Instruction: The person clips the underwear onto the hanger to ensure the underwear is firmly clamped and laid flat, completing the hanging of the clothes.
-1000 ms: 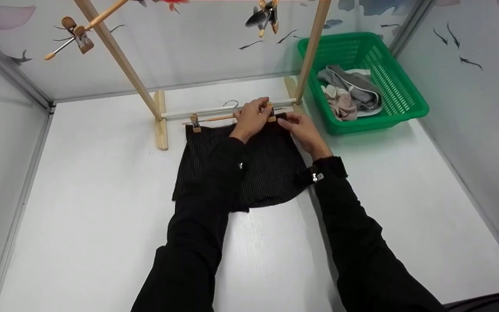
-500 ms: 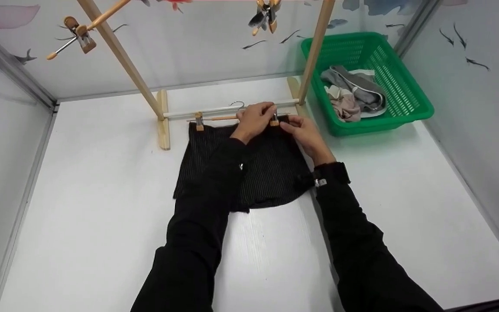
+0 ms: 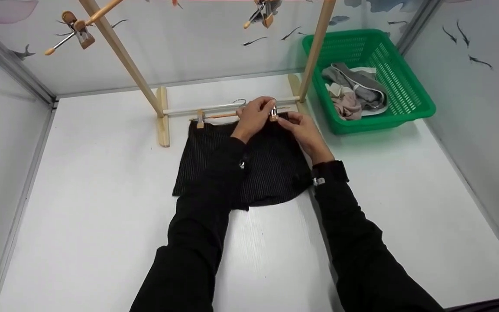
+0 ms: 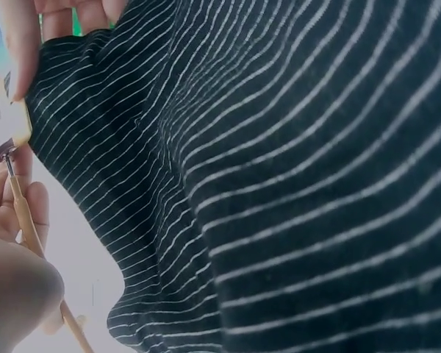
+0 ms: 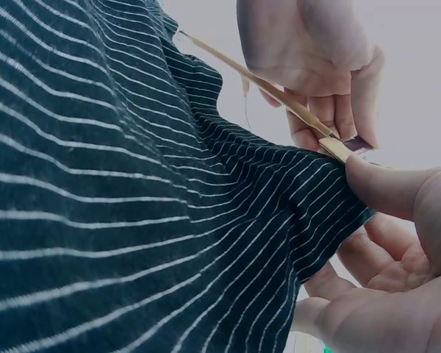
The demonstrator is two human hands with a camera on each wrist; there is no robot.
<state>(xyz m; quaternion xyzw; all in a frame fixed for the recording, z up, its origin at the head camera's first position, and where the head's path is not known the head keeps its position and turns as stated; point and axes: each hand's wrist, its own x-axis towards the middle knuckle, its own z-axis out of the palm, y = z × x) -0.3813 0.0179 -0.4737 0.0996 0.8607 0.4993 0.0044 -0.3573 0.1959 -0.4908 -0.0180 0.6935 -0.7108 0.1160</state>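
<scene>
A white tabletop [image 3: 80,208] is seen, walled by panels painted with fish and petals. Toward its far edge a wooden drying rack [image 3: 121,54] is stood, with clip hangers hung from its top bar. In the far right corner a green basket [image 3: 405,93] is set, holding grey and beige garments [image 3: 353,93].

A black pinstriped garment [image 3: 271,169] is laid flat just in front of the rack's lower bar, its far hem fastened along a wooden clip hanger [image 3: 219,115]. One clip [image 3: 200,118] is already closed on the left corner of that hem.

The right-hand clip [image 3: 273,113] is pinched by the left hand [image 3: 254,116], fingers curled round it. The fabric corner is pinched beside it by the right hand [image 3: 297,125], thumb and fingertips closed on the cloth, as the right wrist view shows.

To do this step well, it is judged that the clip should be kept squeezed wide while the hem is fed fully between its pads, the cloth drawn taut and level with the other corner, and the clip released only once the edge is seated squarely.
</scene>
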